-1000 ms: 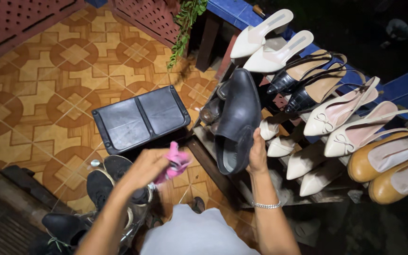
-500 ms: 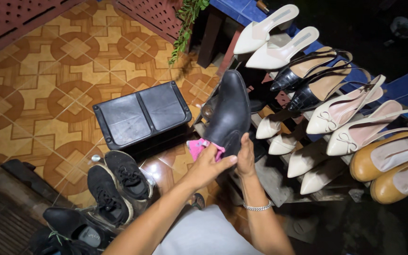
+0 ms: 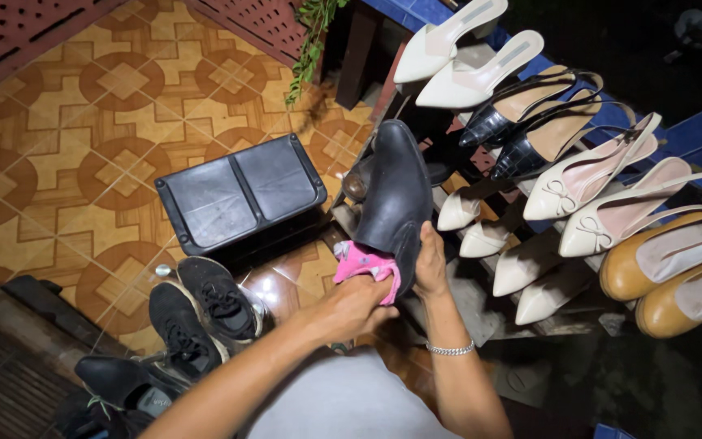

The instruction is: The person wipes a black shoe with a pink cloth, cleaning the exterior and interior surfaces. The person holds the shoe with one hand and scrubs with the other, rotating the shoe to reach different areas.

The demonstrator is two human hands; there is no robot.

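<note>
both hands are on the job: my left hand [image 3: 351, 305] is closed around a pink cloth [image 3: 365, 264] and presses it against the heel end of a black leather shoe [image 3: 396, 195], while my right hand [image 3: 431, 264] grips that same heel end from the other side, fingers wrapped, holding the shoe up with its toe pointing away, just in front of the shoe rack [image 3: 481, 301]. judging by where the cloth sits, the wiping is at the back of the shoe — the upper toward the toe catches some shine, so i'd guess that part is the further along, though i can't say for sure. beside me on the tiled floor [image 3: 58, 162] a pair of black sneakers [image 3: 201, 313] waits, and a black box [image 3: 241, 195] lies near them. hard to tell: the far side and the sole of the shoe are turned from me, the cloth is mostly bunched under my palm, the bottom left corner shows only part of another dark shoe [image 3: 119, 386] — and the lower shelves of the rack sink into shadow.
</note>
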